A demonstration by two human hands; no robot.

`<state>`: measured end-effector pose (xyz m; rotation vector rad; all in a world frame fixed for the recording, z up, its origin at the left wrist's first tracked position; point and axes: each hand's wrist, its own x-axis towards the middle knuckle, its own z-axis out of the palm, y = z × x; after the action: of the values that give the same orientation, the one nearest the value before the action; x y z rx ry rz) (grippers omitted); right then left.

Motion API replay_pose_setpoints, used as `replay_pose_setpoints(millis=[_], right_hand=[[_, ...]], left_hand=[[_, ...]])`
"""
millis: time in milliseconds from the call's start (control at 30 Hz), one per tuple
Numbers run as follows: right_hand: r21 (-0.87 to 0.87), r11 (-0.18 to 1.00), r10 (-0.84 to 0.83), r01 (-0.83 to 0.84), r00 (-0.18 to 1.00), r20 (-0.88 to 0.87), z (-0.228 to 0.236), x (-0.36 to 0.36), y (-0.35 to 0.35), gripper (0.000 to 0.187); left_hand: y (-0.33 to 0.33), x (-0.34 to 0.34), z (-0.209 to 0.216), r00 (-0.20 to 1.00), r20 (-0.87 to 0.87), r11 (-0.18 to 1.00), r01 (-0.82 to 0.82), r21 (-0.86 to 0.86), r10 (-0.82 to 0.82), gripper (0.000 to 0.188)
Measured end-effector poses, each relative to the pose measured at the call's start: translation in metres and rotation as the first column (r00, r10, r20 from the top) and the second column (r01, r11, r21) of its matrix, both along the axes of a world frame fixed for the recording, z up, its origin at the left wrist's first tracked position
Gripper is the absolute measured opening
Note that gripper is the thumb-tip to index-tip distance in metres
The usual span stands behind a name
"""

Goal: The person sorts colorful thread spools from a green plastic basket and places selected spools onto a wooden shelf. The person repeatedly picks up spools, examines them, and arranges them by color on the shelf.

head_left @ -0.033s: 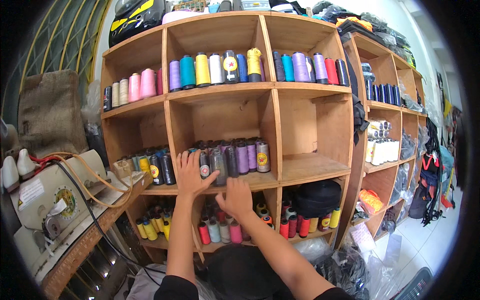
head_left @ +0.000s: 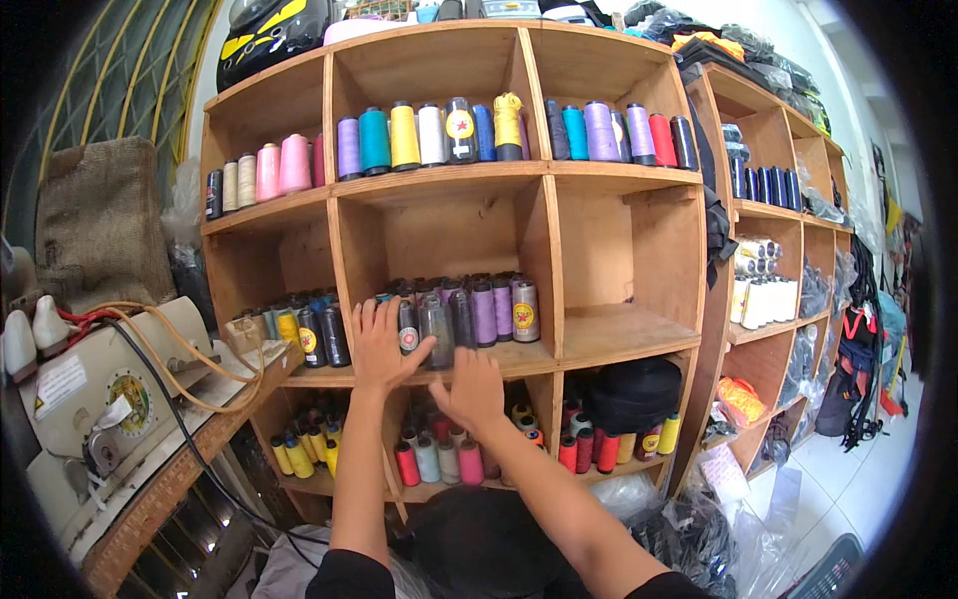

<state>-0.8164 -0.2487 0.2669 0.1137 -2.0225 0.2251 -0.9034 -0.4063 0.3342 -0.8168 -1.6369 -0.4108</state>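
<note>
In the middle compartment stands a cluster of thread cones. My left hand (head_left: pixel 381 347) is open at the cluster's left end, its fingers spread upward against the cones and partly hiding them. Beside it are a black cone with a round label (head_left: pixel 407 327) and a dark grey, translucent-looking cone (head_left: pixel 435 334), near my left thumb. My right hand (head_left: pixel 470 391) is by the shelf's front edge, in front of a dark cone (head_left: pixel 462 319), thumb apart and fingers pointing upward; I see nothing held in it. Purple cones (head_left: pixel 483 314) and a grey cone with a yellow label (head_left: pixel 524 311) stand to the right.
The wooden shelf unit (head_left: pixel 449 177) holds more cones above, below and at left. A black rolled bundle (head_left: pixel 635 392) fills part of the lower right compartment. A sewing machine (head_left: pixel 130 374) stands at left. Below my arms is a round black object (head_left: pixel 489 544), with plastic bags (head_left: pixel 689 534) to its right.
My right hand sits very slightly higher against the shelf edge. My left hand and the cones look the same.
</note>
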Motion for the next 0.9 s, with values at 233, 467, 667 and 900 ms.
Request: replay_pose_setpoints(millis=[233,467,667,900], right_hand=[[-0.167,0.984,-0.043,0.054,0.997,0.07,0.022,-0.014,0.007,0.063],[-0.237,0.966,-0.046,0.1,0.973,0.225,0.032,-0.015,0.014,0.072],[-0.264,0.959,-0.039,0.103,0.971,0.236,0.033,-0.008,0.008,0.074],[-0.229,0.967,-0.082,0.116,0.985,0.152,0.025,-0.011,0.005,0.073]], left_hand=[[0.003,-0.008,0.006,0.999,0.029,0.999,0.021,0.03,-0.022,0.057],[0.006,-0.007,0.007,0.993,0.08,0.995,0.083,0.061,-0.087,0.048],[0.007,-0.008,0.006,0.986,0.109,0.987,0.115,0.109,-0.127,0.044],[0.005,-0.012,0.006,0.985,0.109,0.988,0.126,0.087,-0.135,0.049]])
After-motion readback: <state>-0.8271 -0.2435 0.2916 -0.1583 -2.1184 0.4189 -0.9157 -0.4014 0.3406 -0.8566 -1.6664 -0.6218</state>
